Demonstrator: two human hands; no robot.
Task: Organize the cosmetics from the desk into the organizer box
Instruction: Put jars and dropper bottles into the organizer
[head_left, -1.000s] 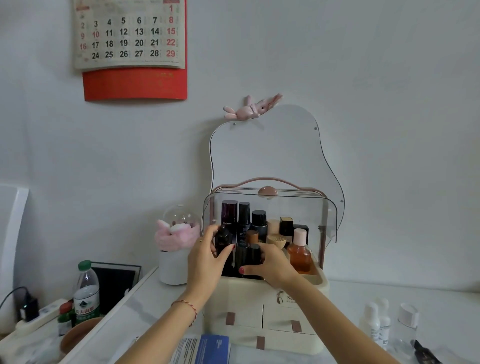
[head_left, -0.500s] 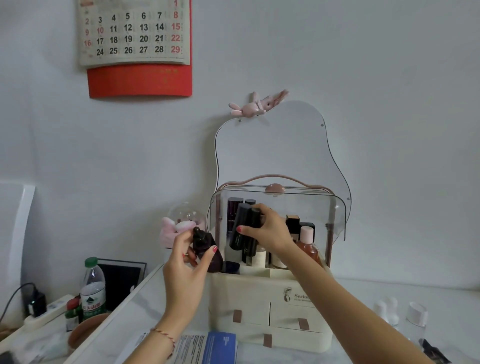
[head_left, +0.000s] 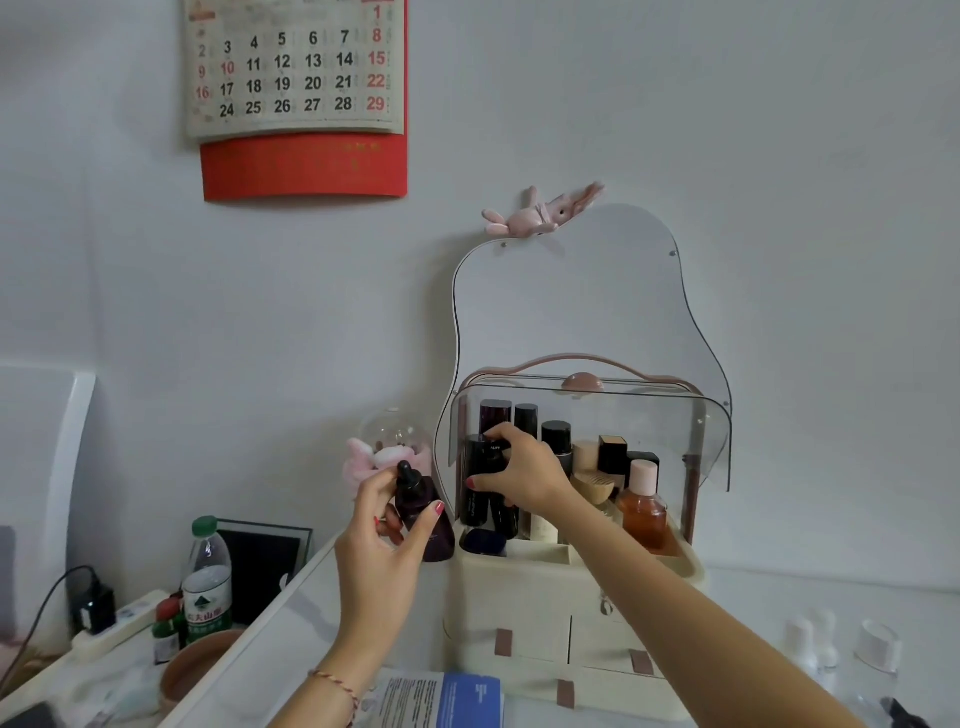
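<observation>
Holding dropper bottle (head_left: 420, 506), black tubes (head_left: 485, 488) gripped

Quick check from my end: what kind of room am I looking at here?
Most likely a bedroom or dressing corner at home. A wavy-edged mirror leans on the wall behind a cream organizer box full of cosmetics, a paper calendar hangs above, and a water bottle stands at the side.

This was a home bedroom or dressing corner: a white vanity desk (head_left: 322, 587) against a plain wall, a wavy mirror (head_left: 576, 296) at one o'clock, a cosmetics organizer (head_left: 524, 623) below it, and a wall calendar (head_left: 296, 67) at eleven o'clock.
</observation>
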